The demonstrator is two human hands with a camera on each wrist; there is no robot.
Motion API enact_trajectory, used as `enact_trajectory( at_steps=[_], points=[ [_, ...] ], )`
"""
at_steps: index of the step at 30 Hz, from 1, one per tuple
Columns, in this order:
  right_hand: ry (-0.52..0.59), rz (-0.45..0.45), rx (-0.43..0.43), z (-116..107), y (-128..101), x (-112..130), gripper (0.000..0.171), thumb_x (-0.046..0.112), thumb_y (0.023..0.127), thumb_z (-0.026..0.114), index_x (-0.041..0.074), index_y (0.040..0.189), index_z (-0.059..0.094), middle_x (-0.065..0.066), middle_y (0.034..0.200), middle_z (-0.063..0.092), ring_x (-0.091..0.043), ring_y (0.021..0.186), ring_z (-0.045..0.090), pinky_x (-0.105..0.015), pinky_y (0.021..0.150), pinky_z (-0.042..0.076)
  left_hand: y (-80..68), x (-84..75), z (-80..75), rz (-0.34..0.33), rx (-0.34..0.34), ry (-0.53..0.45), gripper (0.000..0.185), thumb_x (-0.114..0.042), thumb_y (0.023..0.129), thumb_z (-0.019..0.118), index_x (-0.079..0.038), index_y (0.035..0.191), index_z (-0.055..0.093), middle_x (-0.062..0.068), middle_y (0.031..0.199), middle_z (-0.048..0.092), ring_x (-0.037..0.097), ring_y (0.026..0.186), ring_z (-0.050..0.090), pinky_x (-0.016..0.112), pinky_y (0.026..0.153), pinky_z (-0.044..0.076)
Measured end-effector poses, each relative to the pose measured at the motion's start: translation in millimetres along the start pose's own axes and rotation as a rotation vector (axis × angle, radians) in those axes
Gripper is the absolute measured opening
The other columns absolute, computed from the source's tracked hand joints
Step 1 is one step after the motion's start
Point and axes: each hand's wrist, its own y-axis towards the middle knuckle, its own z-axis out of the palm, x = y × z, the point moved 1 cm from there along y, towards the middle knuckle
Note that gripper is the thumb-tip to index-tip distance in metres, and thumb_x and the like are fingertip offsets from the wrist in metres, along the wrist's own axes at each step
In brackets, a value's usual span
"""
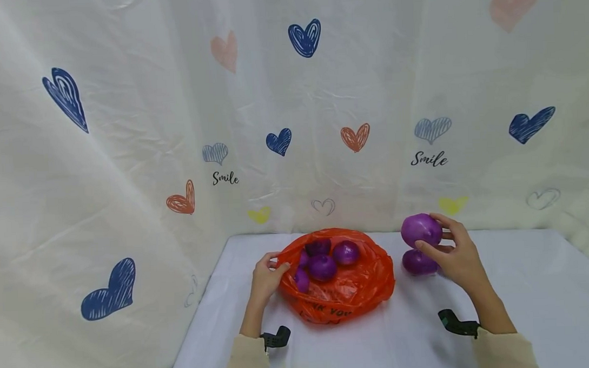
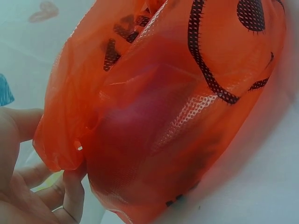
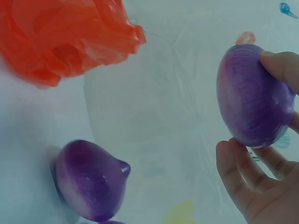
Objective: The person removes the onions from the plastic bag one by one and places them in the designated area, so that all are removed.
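Observation:
A red plastic bag (image 1: 356, 287) with black print stands with its mouth spread wide, several purple onions (image 1: 323, 267) inside. My left hand (image 1: 267, 279) pinches the bag's left rim between thumb and fingers; the left wrist view shows the same grip on the thin red plastic (image 2: 60, 140). To the right of the bag, my right hand (image 1: 455, 251) holds a purple onion (image 3: 252, 95) by its sides, raised above the table. Below it another purple onion (image 3: 91, 182) rests on the table, and a sliver of one more shows at that view's bottom edge.
A white cloth covers the table (image 1: 368, 349). Behind and to the left hangs a pale curtain (image 1: 272, 98) printed with hearts and the word "Smile". Each wrist wears a dark strap-on device (image 1: 457, 323).

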Motion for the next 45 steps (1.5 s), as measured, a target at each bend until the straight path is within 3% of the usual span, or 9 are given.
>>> enact_trajectory(
  at_steps=[6, 13, 29, 32, 39, 45],
  points=[
    [0.011, 0.011, -0.056, -20, 0, -9, 0.079, 0.031, 0.092, 0.077, 0.019, 0.158, 0.035, -0.021, 0.147, 0.04, 0.009, 0.102, 0.043, -0.002, 0.073, 0.044, 1.0, 0.5, 2.0, 0.004, 0.002, 0.014, 0.042, -0.027, 0.092, 0.074, -0.013, 0.131, 0.064, 0.012, 0.101, 0.065, 0.02, 0.076, 0.06, 0.029, 0.067, 0.057],
    [0.011, 0.027, -0.147, -47, -2, -27, 0.078, 0.026, 0.092, 0.077, 0.026, 0.158, 0.037, -0.015, 0.136, 0.04, 0.011, 0.1, 0.046, -0.001, 0.073, 0.043, 1.2, 2.6, 1.1, -0.008, 0.008, 0.021, 0.044, -0.028, 0.093, 0.074, -0.013, 0.133, 0.064, 0.013, 0.103, 0.065, 0.021, 0.078, 0.061, 0.03, 0.069, 0.059],
    [0.001, 0.221, -0.201, -75, -8, -48, 0.079, 0.035, 0.094, 0.073, 0.039, 0.16, 0.028, -0.023, 0.152, 0.03, 0.01, 0.095, 0.039, -0.005, 0.064, 0.042, -0.3, 0.5, -0.9, 0.026, 0.002, 0.001, 0.041, -0.025, 0.092, 0.075, -0.011, 0.13, 0.065, 0.012, 0.098, 0.064, 0.019, 0.074, 0.059, 0.028, 0.064, 0.055],
    [-0.011, 0.252, -0.216, -78, -7, -53, 0.08, 0.036, 0.094, 0.074, 0.04, 0.159, 0.029, -0.022, 0.153, 0.029, 0.008, 0.099, 0.038, -0.005, 0.064, 0.04, 1.0, 0.1, -1.4, 0.041, 0.001, -0.002, 0.041, -0.025, 0.092, 0.075, -0.011, 0.129, 0.066, 0.012, 0.096, 0.064, 0.018, 0.072, 0.059, 0.027, 0.063, 0.053],
    [-0.047, 0.358, -0.214, -86, -8, -66, 0.082, 0.043, 0.093, 0.073, 0.045, 0.159, 0.025, -0.022, 0.162, 0.025, -0.023, 0.117, 0.041, -0.011, 0.063, 0.036, 2.1, 1.7, -2.2, 0.039, 0.006, 0.008, 0.043, -0.026, 0.091, 0.076, -0.01, 0.13, 0.065, 0.013, 0.098, 0.064, 0.018, 0.074, 0.06, 0.027, 0.064, 0.056],
    [-0.065, 0.404, -0.212, -87, -9, -78, 0.082, 0.044, 0.094, 0.071, 0.042, 0.161, 0.024, -0.026, 0.161, 0.025, -0.028, 0.116, 0.04, -0.016, 0.065, 0.034, 1.4, 1.3, -2.3, 0.031, 0.007, -0.001, 0.043, -0.026, 0.091, 0.076, -0.011, 0.13, 0.065, 0.012, 0.097, 0.064, 0.018, 0.074, 0.06, 0.027, 0.064, 0.055]
  ],
)
